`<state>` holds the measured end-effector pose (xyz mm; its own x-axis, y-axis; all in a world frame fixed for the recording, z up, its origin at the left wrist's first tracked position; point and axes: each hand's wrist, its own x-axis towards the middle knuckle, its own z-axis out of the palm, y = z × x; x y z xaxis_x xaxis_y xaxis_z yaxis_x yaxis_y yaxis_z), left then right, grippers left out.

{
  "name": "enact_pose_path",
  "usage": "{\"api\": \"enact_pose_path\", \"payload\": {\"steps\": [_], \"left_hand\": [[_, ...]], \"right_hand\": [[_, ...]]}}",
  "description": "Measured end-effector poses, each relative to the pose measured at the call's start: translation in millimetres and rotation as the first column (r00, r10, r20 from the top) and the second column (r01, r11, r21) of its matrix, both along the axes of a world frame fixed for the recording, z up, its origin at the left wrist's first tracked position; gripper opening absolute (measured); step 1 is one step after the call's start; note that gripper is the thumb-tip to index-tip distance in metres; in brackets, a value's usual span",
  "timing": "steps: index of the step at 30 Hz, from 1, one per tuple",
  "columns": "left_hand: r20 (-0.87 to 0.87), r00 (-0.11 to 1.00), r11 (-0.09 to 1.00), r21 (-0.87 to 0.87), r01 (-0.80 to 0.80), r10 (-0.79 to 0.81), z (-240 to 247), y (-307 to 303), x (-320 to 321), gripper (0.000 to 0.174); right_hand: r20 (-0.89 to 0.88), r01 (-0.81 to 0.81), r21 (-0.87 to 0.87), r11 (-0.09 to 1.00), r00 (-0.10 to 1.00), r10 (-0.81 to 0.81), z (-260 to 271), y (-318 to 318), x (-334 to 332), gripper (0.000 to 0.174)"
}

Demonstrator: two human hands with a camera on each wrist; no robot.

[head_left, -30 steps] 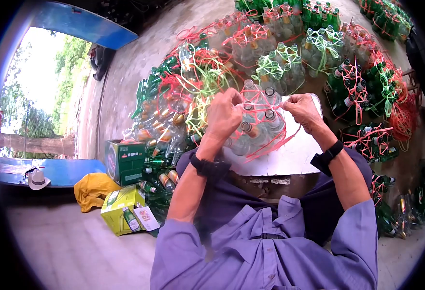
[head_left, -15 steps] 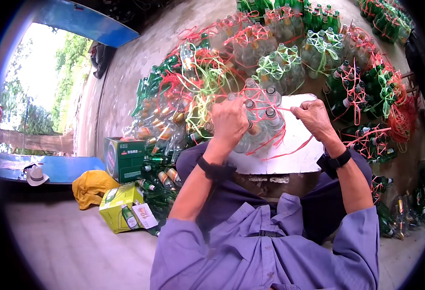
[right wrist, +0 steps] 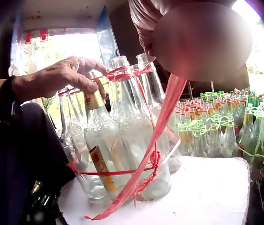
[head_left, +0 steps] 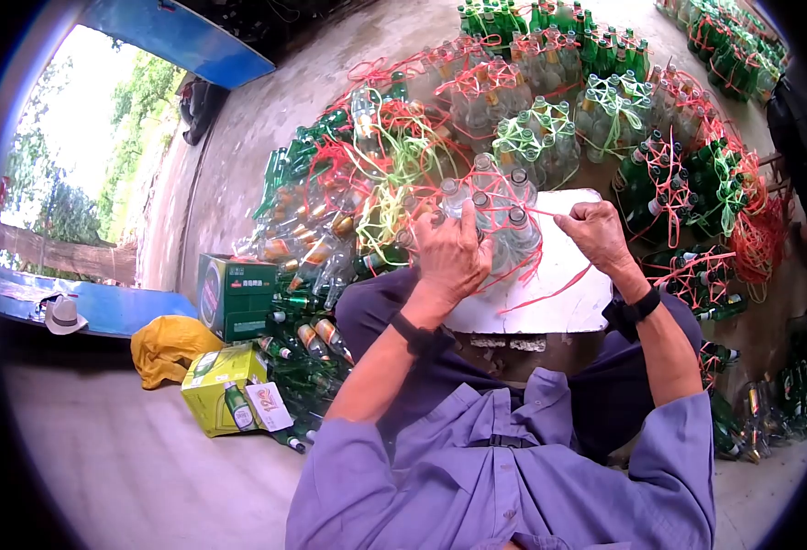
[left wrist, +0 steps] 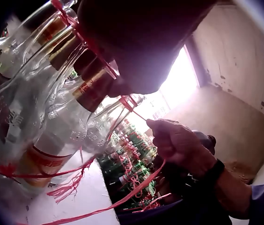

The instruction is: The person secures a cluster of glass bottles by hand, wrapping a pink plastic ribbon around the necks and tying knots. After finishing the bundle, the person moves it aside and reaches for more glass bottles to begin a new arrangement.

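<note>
Clear glass bottles (right wrist: 127, 112), one cluster, red strap (head_left: 541, 213) about the necks; standing towards the left edge of the counter (head_left: 578, 312).
Left fingers (head_left: 468, 220), fist-like moments ago, now loosened, part-bent about a neck; right fingers (head_left: 591, 213) closed in a pinch, strap drawn taut: presumably one side steadies while the other tightens. Right wrist view records a lower band with knot (right wrist: 155, 158) round the bodies; head view shows no clear knot.
</note>
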<state>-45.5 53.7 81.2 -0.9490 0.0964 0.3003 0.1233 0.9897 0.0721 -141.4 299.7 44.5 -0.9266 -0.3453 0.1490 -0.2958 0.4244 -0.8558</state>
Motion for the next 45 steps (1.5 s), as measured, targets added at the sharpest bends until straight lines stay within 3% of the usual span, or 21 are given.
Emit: {"api": "enact_pose_path", "payload": {"steps": [5,8,10,14,16,18,19,20,22,28,34,39,45], "left_hand": [[0.016,0.999,0.998,0.032,0.045,-0.046,-0.9,-15.2,0.2,0.068],[0.076,0.985,0.985,0.083,0.149,-0.156,4.6,-37.1,5.5,0.067],[-0.026,0.936,0.933,0.078,0.351,-0.350,11.8,-54.7,3.2,0.065],[0.052,0.922,0.923,0.054,0.382,-0.385,15.6,-68.3,11.5,0.060],[0.072,0.928,0.931,0.031,0.363,-0.365,12.0,-65.9,20.3,0.068],[-0.129,0.988,0.986,0.130,0.104,-0.087,4.3,-49.0,33.8,0.083],[-0.162,0.987,0.982,0.189,0.016,0.015,-7.3,-43.5,39.0,0.099],[-0.161,0.987,0.982,0.190,0.008,0.023,-17.9,-38.6,41.1,0.099],[-0.203,0.954,0.915,0.383,-0.130,0.220,-31.6,-27.5,42.3,0.107],[-0.265,0.913,0.917,0.338,-0.212,0.309,-47.2,-18.0,25.1,0.107],[-0.307,0.906,0.935,0.292,-0.203,0.292,-51.0,-20.0,20.9,0.101],[-0.316,0.920,0.942,0.309,-0.130,0.231,-51.0,-24.3,18.0,0.094],[-0.265,0.932,0.931,0.333,-0.151,0.246,-53.4,-26.9,18.1,0.090]], "right_hand": [[-0.006,-0.022,-0.003,1.000,1.000,0.022,12.7,1.3,16.4,0.040],[-0.021,-0.068,0.011,0.998,0.997,0.068,21.5,5.4,28.9,0.035],[0.007,-0.141,0.002,0.990,0.990,0.141,30.3,5.5,43.0,0.033],[-0.019,-0.236,0.011,0.972,0.972,0.236,28.7,-1.5,69.8,0.028],[-0.043,-0.247,-0.007,0.969,0.968,0.247,30.4,-5.4,74.5,0.026],[-0.048,-0.283,-0.012,0.959,0.958,0.282,30.7,-7.2,75.3,0.024],[-0.045,-0.290,-0.010,0.957,0.956,0.289,31.5,-8.1,75.9,0.024],[-0.041,-0.296,-0.005,0.955,0.954,0.296,32.6,-9.3,76.2,0.024],[-0.037,-0.304,0.000,0.953,0.952,0.304,33.1,-10.8,78.3,0.024],[0.040,-0.218,0.026,0.976,0.975,0.217,19.5,-3.5,86.3,0.032],[-0.046,-0.124,0.047,0.991,0.991,0.126,-5.1,5.7,62.2,0.038],[-0.046,-0.158,0.056,0.986,0.986,0.161,-1.5,7.7,55.4,0.039],[-0.026,-0.155,0.015,0.988,0.988,0.155,2.5,6.6,75.8,0.038]]}}
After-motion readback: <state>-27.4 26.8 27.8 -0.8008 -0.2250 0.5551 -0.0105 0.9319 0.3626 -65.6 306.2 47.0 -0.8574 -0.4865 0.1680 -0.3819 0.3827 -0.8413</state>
